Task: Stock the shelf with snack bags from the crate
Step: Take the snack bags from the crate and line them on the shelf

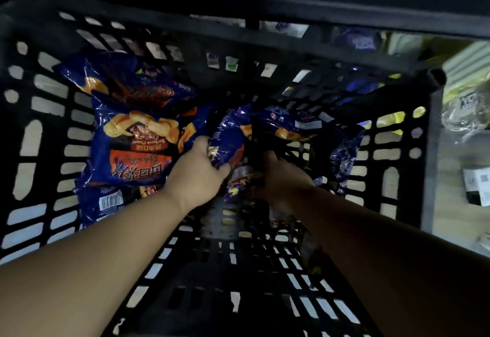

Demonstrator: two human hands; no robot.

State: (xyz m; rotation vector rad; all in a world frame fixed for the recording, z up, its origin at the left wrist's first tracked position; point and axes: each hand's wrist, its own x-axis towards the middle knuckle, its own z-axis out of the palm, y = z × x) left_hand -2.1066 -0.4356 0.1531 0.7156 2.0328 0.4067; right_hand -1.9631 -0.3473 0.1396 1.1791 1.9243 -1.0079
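Reaching into black plastic crate (50,135), lattice walls w/ rounded-rect slots, rigid. Both hands down inside. Left hand (197,175) fingers curled around crumpled glossy blue snack bag (229,137), foil-type film, creased, standing on edge between the two hands. Right hand (278,177) is in shadow; fingers look curled on a dark part of a bag but can't tell what exactly it grips.

Left of left fingers: flat bag (138,140), same glossy blue film, orange chip graphics, print reads upside-down "Barbecue Flavor" + Chinese chars. Another bag (124,79) beyond it, partly under. Bag w/ barcode label (111,200) lies under flat one, nearer wrist side. Beyond right fingers: back-side-up bag (297,124) w/ small white label, text too small to read.

Crate floor (233,265) on near side of the fingers is bare slotted grid, open room there. Bags crowd left wall + far side. Right of crate, past rim: shelf items (466,108), blurry, unreadable.
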